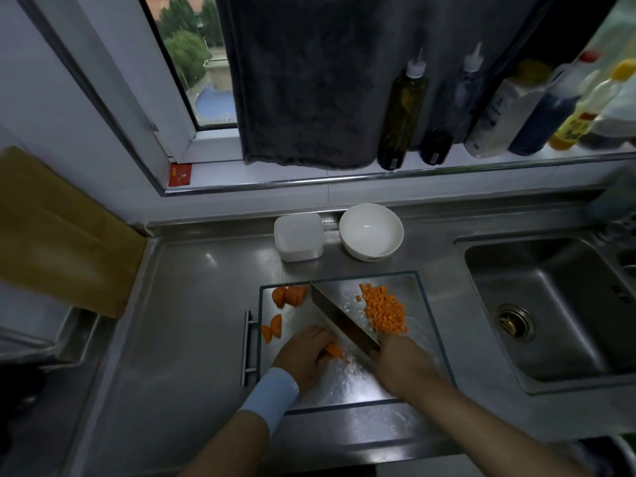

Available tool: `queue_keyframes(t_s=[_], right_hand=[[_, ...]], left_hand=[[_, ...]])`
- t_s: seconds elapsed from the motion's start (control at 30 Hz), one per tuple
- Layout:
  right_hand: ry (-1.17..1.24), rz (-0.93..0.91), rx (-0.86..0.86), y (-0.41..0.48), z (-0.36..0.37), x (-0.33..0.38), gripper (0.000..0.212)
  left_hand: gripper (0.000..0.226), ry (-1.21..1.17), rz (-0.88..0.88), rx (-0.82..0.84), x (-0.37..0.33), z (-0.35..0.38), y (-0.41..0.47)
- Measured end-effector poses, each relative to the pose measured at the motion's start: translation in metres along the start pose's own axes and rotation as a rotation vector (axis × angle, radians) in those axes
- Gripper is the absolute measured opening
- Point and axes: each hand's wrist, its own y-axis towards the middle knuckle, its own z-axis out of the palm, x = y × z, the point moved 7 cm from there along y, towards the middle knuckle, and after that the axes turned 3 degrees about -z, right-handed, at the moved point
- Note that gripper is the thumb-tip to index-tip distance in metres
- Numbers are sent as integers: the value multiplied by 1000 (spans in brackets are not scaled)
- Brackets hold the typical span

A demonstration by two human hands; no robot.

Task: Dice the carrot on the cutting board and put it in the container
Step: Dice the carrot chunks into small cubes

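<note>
Left hand [304,352], fingers curled, pins carrot strips [335,352] to the steel cutting board [347,383]. Right hand [401,359] grasps the cleaver [340,318], its blade just beside the strips. Diced carrot [383,309] is heaped right of the blade. Beyond the board, the white container [298,237] stands beside a bowl [371,231].

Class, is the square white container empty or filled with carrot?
Empty: the container shows only white inside; diced carrot lies on the cutting board.

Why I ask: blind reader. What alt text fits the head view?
The right hand cuts carrot strips with a cleaver; the left hand holds them on the cutting board. Diced carrot lies alongside; the container behind is empty.
</note>
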Motion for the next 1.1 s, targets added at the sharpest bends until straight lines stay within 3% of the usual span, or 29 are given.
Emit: queue_keyframes(t_s=[0.33, 1.1], right_hand=[[59, 31, -12, -5, 9, -5, 26], [74, 94, -76, -8, 26, 4, 27]], left_hand=[[12, -25, -195, -29, -1, 1, -8], [12, -105, -200, -90, -7, 6, -7]])
